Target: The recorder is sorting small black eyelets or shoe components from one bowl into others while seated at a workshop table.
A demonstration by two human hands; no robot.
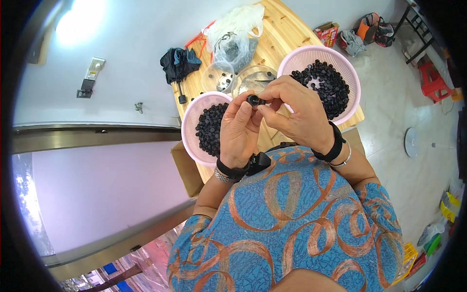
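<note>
Pinching a black part (pixel 253 100), hands (pixel 242 126) (pixel 300 113) partly hide two pink basket rims (pixel 187 129) (pixel 356 83).

Bright, even light falls over the counter (pixel 284 27), which looks fairly sharp. To its upper left, a blown-out white glare burns on the wall (pixel 136 51); to its right, the glossy floor (pixel 382 104) carries pale reflections. Far from the counter, straight edges bow toward a black fisheye rim.

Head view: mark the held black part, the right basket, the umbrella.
Black part (pixel 253 100): head view, on its round end.
Right basket (pixel 316 52): head view, on its far inner wall.
Umbrella (pixel 180 65): head view, on its dark canopy.
</note>
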